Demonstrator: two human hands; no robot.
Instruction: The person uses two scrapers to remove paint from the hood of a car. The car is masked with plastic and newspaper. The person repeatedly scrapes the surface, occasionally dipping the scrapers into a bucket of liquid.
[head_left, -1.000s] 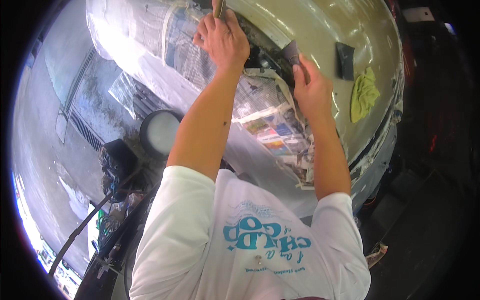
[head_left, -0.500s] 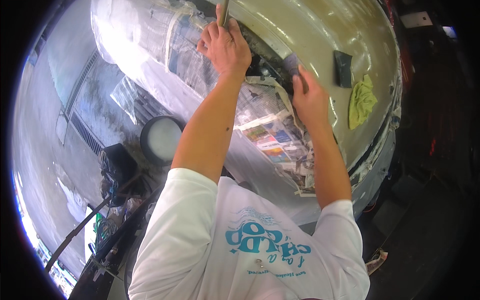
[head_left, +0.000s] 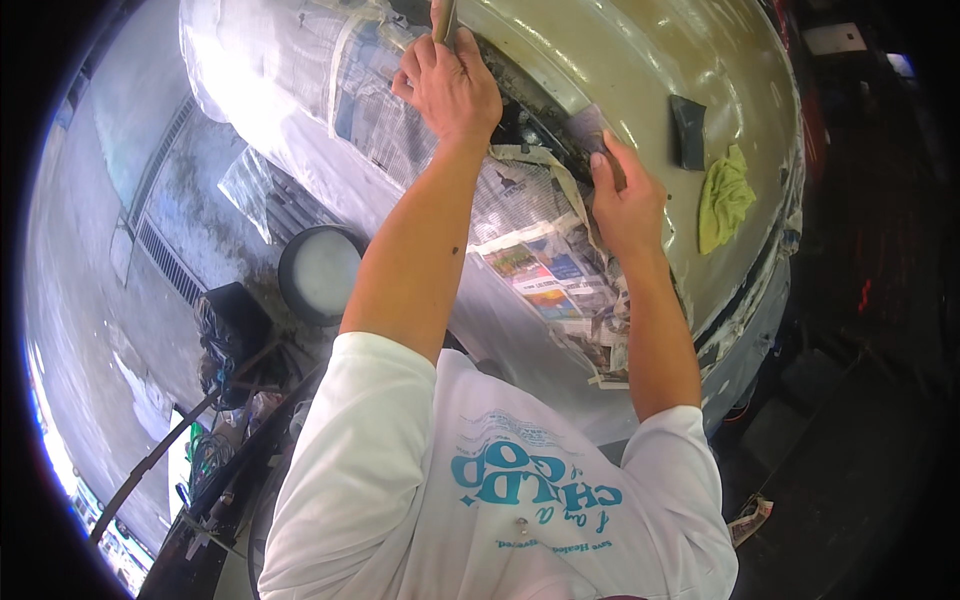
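1. Near the top centre of the frame, the left hand is holding one narrow olive-brown strip between its fingers; the upper edge is cutting the strip off, so its full shape is not showing.
2. Right of centre in the upper frame, the right hand is pinching one grey-purple sanding sheet between thumb and fingers. That sheet is sitting at the edge of one glossy beige vehicle panel, beside a dark gap; whether it is pressing on the paint cannot be told.
3. Along that edge, the step in hand seems to be sanding. A next stroke would probably be calling for a flat sheet, even pressure and fingertips clear of the newspaper masking.
4. Toward the upper right, one loose dark sheet and one crumpled yellow-green cloth are lying on the panel, close together.
5. Left of centre, one round black basin is holding whitish liquid. Newspaper pieces are overlapping, so their number is staying uncertain.
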